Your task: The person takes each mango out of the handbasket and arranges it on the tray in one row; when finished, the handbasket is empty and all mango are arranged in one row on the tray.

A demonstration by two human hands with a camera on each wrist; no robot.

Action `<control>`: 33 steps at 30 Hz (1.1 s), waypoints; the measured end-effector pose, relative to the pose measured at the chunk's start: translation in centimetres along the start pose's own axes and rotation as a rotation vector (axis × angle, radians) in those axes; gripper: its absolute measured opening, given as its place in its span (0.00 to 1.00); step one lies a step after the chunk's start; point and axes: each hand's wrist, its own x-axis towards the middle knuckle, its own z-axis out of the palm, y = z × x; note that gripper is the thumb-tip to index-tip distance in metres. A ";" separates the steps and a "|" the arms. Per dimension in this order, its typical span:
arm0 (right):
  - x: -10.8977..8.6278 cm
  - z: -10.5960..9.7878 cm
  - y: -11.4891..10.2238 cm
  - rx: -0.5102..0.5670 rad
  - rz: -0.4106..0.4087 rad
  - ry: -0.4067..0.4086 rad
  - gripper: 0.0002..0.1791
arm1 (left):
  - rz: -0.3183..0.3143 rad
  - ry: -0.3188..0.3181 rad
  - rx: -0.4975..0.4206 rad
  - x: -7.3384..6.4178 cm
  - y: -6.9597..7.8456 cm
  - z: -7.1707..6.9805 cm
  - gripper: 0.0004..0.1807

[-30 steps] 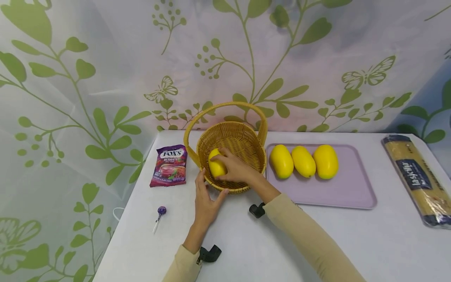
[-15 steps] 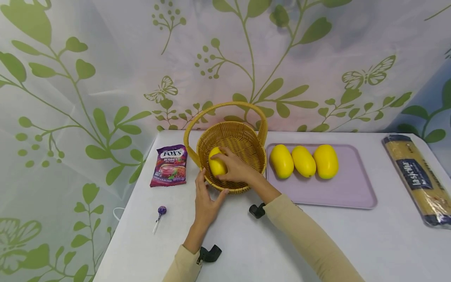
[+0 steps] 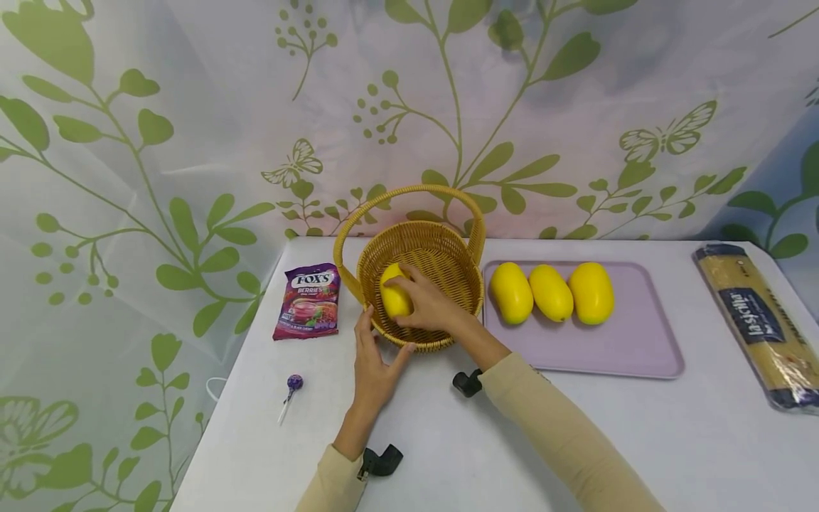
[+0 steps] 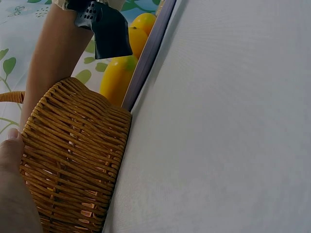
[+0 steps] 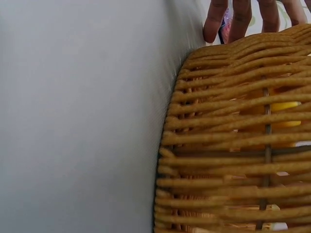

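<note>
A round wicker basket point(image 3: 451, 267) with a tall arched handle stands at the middle of the table. Inside it, toward the left, my right hand point(image 3: 427, 304) holds a yellow mango point(image 3: 398, 304) between thumb and fingers. My left hand point(image 3: 376, 370) rests against the basket's near left side, fingers and thumb spread along the wall. In the left wrist view its thumb point(image 4: 10, 145) lies at the basket's woven edge point(image 4: 73, 160). Through the weave in the right wrist view, some yellow shows; the right hand is hidden there, and left fingers point(image 5: 240, 19) reach down beyond the basket.
Right of the basket, a lilac tray point(image 3: 630, 341) carries three more mangoes point(image 3: 552, 293). A Fox's candy bag point(image 3: 308, 302) and a purple lollipop point(image 3: 293, 384) lie left. A long pasta pack point(image 3: 758, 327) lies at the far right. A leaf-patterned curtain point(image 3: 544, 107) hangs behind.
</note>
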 end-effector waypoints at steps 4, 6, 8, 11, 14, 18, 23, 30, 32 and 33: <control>-0.3 -0.5 -0.2 -0.002 0.001 0.056 0.35 | -0.002 -0.003 0.003 0.0 0.0 0.0 0.52; -0.6 -0.8 -0.3 0.006 -0.001 0.088 0.35 | -0.006 -0.007 0.007 0.0 0.0 0.0 0.52; -0.9 -1.0 -0.3 0.008 -0.010 0.111 0.34 | -0.010 -0.007 0.005 0.0 0.0 0.1 0.52; -1.6 -1.7 -0.6 0.016 -0.036 0.133 0.34 | -0.016 -0.005 -0.006 0.0 0.1 0.1 0.52; -2.6 -2.8 -1.0 0.019 -0.062 0.162 0.34 | -0.014 0.000 -0.017 0.0 0.1 0.0 0.52; -4.4 -4.7 -1.2 -0.004 -0.085 0.220 0.34 | -0.003 0.001 -0.013 0.0 0.2 0.0 0.52; -6.9 -7.0 -1.1 0.002 -0.085 0.269 0.34 | 0.015 0.008 -0.015 -0.1 0.3 0.0 0.52; -9.7 -8.5 -0.7 -0.053 -0.104 0.307 0.35 | 0.011 0.016 -0.021 -0.1 0.1 0.0 0.52; -10.4 -8.8 -0.5 -0.078 -0.108 0.325 0.36 | 0.012 0.017 -0.026 -0.1 0.2 0.1 0.52; -10.7 -9.0 -0.4 -0.088 -0.109 0.332 0.36 | 0.014 0.016 -0.029 -0.2 0.2 0.1 0.52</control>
